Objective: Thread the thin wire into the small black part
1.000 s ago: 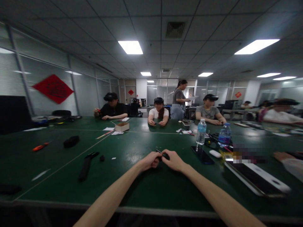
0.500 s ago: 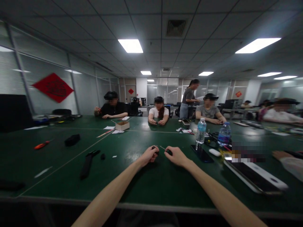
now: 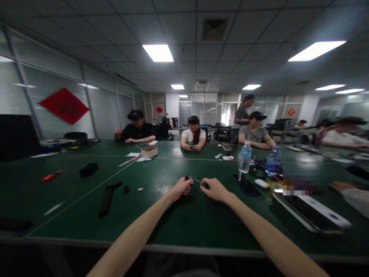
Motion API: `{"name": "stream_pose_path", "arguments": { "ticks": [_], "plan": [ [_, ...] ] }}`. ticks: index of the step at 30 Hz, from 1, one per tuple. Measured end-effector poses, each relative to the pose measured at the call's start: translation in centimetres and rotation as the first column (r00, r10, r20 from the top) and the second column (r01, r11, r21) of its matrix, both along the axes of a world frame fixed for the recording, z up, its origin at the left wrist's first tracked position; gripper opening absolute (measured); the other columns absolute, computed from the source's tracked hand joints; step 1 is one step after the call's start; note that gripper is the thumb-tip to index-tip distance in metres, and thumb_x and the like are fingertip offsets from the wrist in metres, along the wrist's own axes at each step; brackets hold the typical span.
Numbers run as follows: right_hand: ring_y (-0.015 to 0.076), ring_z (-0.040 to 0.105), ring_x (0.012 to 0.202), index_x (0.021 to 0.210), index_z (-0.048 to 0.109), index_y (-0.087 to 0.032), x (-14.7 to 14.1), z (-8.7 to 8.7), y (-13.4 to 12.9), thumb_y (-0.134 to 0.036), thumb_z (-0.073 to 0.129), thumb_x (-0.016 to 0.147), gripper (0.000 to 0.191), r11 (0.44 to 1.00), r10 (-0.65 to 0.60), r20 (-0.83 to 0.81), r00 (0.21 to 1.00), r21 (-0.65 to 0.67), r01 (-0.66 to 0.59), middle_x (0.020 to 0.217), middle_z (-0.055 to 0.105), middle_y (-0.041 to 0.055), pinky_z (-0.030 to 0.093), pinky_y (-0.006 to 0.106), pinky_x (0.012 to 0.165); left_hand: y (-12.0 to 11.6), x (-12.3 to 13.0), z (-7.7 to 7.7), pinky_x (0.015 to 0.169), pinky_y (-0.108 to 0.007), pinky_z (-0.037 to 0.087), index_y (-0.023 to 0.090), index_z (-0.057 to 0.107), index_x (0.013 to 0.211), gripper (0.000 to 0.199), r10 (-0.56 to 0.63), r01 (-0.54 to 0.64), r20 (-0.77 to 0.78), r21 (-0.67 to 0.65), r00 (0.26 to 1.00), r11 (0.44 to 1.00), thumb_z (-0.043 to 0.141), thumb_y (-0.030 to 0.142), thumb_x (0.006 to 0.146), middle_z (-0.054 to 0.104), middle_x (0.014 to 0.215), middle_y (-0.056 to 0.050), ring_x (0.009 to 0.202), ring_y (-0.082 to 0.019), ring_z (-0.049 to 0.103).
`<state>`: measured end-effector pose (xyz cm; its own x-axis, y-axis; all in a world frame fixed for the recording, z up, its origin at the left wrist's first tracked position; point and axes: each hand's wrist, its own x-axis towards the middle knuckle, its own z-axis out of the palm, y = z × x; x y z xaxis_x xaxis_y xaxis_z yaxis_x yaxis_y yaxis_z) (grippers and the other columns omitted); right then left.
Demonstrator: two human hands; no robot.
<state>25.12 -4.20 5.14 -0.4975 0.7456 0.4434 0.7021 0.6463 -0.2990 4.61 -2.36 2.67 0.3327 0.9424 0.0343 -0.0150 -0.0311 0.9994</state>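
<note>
A thin wire spans the small gap between the hands, well in from the near edge of the green-topped workbench. The left hand is curled shut around a small dark part, with only its tip showing above the fingers. The right hand pinches a second dark piece at the wire's other end. Whether the wire enters either piece is too small to tell.

A loose pinch could let the wire slip, and a dropped piece would be hard to spot on the dark surface. A wide swing of the right hand could hit the smartphone lying flat nearby or the clear water bottle standing just beyond it.

A second earlier the hands almost touched; now they have drawn slightly apart. The standing person has moved right, behind a seated co-worker. To the left lie a black elongated case and an orange-handled screwdriver.
</note>
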Motion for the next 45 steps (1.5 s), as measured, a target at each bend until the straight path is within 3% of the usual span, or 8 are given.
{"name": "stream_pose_path", "arguments": {
  "ticks": [12, 20, 34, 45],
  "plan": [
    [0.0142, 0.057, 0.066, 0.09, 0.064, -0.021, 0.0, 0.4, -0.3, -0.035, 0.052, 0.081, 0.021, 1.0, 0.016, 0.056, 0.998, 0.016, -0.016, 0.075, 0.064, 0.003, 0.038, 0.023, 0.063, 0.0, -0.1, 0.0, 0.038, -0.018, 0.015, 0.018, 0.044, 0.072, 0.02, 0.038, -0.038, 0.02, -0.03, 0.999, 0.999, 0.052, 0.036, 0.072, 0.031, 0.047, 0.009, 0.035, -0.003, 0.025],
    [0.0176, 0.059, 0.074, 0.091, 0.064, -0.023, 0.5, 1.0, -0.3, -0.036, 0.052, 0.082, 0.02, 0.996, 0.028, 0.168, 0.985, 0.074, -0.041, 0.08, 0.066, 0.0041, 0.038, 0.025, 0.067, 1.1, 0.1, -0.8, 0.037, -0.017, 0.014, 0.018, 0.045, 0.075, 0.038, 0.074, -0.074, 0.002, -0.045, 0.997, 0.996, 0.047, 0.056, 0.074, 0.032, 0.042, 0.01, 0.032, -0.004, 0.023],
    [0.02, 0.059, 0.076, 0.091, 0.064, -0.024, 0.9, 0.9, -0.2, -0.041, 0.054, 0.08, 0.022, 0.995, 0.013, 0.207, 0.978, 0.095, -0.033, 0.08, 0.066, 0.0051, 0.038, 0.027, 0.068, 0.1, 0.2, 0.0, 0.037, -0.017, 0.015, 0.017, 0.049, 0.078, 0.042, 0.054, -0.054, 0.023, -0.025, 0.998, 0.998, 0.046, 0.058, 0.074, 0.032, 0.045, 0.01, 0.033, -0.004, 0.023],
    [0.02, 0.059, 0.076, 0.091, 0.064, -0.024, 1.0, 0.9, 0.0, -0.04, 0.053, 0.08, 0.022, 0.997, 0.004, 0.225, 0.974, 0.075, -0.021, 0.081, 0.066, 0.005, 0.037, 0.027, 0.068, 0.7, 0.1, -0.6, 0.036, -0.017, 0.016, 0.017, 0.049, 0.08, 0.04, 0.036, -0.035, 0.029, -0.004, 0.999, 0.999, 0.045, 0.057, 0.076, 0.034, 0.043, 0.009, 0.032, -0.005, 0.026]
  ]
}}
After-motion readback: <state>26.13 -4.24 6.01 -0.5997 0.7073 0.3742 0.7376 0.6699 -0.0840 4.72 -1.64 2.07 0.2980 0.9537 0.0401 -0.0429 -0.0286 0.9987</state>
